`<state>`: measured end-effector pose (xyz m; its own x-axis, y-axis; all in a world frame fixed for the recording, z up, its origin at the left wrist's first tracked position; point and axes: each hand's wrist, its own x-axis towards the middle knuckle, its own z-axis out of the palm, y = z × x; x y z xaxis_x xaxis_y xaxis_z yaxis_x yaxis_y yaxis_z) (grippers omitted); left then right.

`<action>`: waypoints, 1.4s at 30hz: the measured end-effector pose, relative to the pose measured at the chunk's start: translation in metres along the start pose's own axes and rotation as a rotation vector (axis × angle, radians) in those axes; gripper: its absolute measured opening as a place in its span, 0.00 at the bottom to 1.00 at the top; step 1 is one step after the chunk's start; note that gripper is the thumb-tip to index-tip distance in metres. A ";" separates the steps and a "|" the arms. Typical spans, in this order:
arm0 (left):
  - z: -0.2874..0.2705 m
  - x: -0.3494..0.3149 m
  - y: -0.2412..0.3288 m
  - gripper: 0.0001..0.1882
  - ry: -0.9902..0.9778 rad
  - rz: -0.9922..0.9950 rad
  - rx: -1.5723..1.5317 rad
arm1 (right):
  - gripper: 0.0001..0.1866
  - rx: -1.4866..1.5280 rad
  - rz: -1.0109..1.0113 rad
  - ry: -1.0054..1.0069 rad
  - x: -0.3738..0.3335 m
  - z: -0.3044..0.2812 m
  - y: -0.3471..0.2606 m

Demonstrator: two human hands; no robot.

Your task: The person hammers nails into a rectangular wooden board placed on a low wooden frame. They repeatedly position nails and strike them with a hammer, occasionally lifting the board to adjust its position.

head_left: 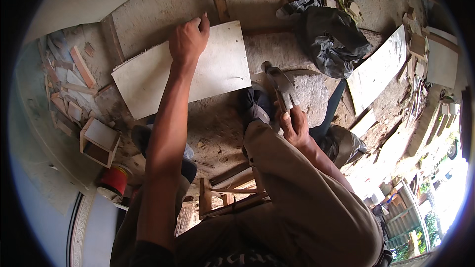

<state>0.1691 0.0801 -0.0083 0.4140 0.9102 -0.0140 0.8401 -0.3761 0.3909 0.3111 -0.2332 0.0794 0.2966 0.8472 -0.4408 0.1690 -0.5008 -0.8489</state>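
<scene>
A pale flat board [222, 62] lies tilted across the ground in front of me. My left hand [189, 38] is closed over its far part, knuckles up. Whatever those fingers hold, if anything, is hidden beneath them. In my right hand [296, 127], beside my right knee, I grip a hammer [283, 85]. The hammer's metal head points away from me, to the right of the board and apart from it. My right shoe [255, 103] is by the board's near right corner.
Black plastic bags [334, 37] lie at the far right, near another pale board [378, 71]. Wood offcuts [81, 66] and a small open wooden box [100, 141] are on the left, above a red-and-black container [114, 183]. A wooden frame [205, 198] is beneath me.
</scene>
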 end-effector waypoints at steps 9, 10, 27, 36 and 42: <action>-0.005 0.004 0.004 0.22 -0.052 -0.069 -0.087 | 0.25 0.023 0.033 0.059 -0.003 0.002 -0.013; -0.005 0.004 0.004 0.22 -0.052 -0.073 -0.092 | 0.25 0.002 0.007 0.050 -0.003 0.002 -0.007; -0.080 0.011 0.011 0.24 -0.126 -0.011 0.021 | 0.22 0.066 0.098 0.149 0.017 0.016 -0.027; -0.134 0.008 -0.003 0.27 -0.136 0.054 -0.175 | 0.16 -0.094 0.187 0.162 0.060 0.026 -0.029; -0.162 0.013 0.000 0.28 -0.116 -0.021 -0.369 | 0.19 -0.314 0.016 0.280 0.072 0.032 -0.010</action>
<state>0.1179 0.1198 0.1404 0.4525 0.8835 -0.1210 0.6750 -0.2507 0.6940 0.3005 -0.1619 0.0472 0.5380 0.7798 -0.3201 0.4278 -0.5797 -0.6935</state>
